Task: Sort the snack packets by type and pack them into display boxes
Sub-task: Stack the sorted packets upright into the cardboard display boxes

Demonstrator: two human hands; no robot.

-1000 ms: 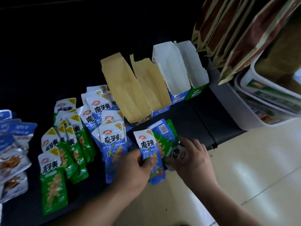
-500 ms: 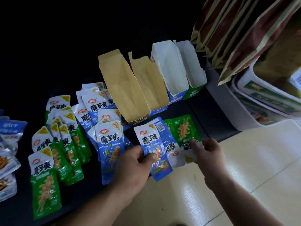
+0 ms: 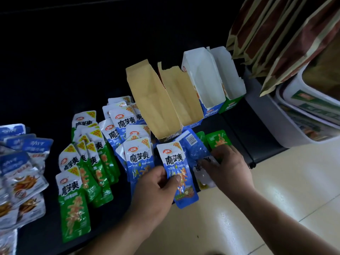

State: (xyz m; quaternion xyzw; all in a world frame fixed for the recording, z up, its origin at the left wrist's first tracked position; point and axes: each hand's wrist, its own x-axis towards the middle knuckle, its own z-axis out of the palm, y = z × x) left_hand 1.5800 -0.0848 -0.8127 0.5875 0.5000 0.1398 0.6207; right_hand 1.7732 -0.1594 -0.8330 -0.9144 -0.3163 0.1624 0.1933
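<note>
Blue foil, slick and thin: the blue packet (image 3: 176,168) sits just in front of the open mouth of the brown-lined box (image 3: 152,100). It is pinched between the thumb and fingers of the left hand (image 3: 156,188), and its lower end pokes past the table edge.

A light pinch on such glossy film could probably let it slide out and drop to the floor.

The bigger risk looks like mixing types. To the right of the box mouth, the right hand (image 3: 230,168) lies with curled fingers over a loose pile. That pile has a green packet (image 3: 219,139) beside a blue one lying back-side up (image 3: 193,146). The thumb is hidden, so I cannot tell whether the hand grips or only presses. A face-down packet could be misread and boxed with the wrong sort. The box looks empty and light, so a hasty push might shove it back.

The held packet is a flat, long pouch. Its top is white with a red logo, bold black characters and a yellow corner. The lower half is blue with orange food pictured on it.
</note>
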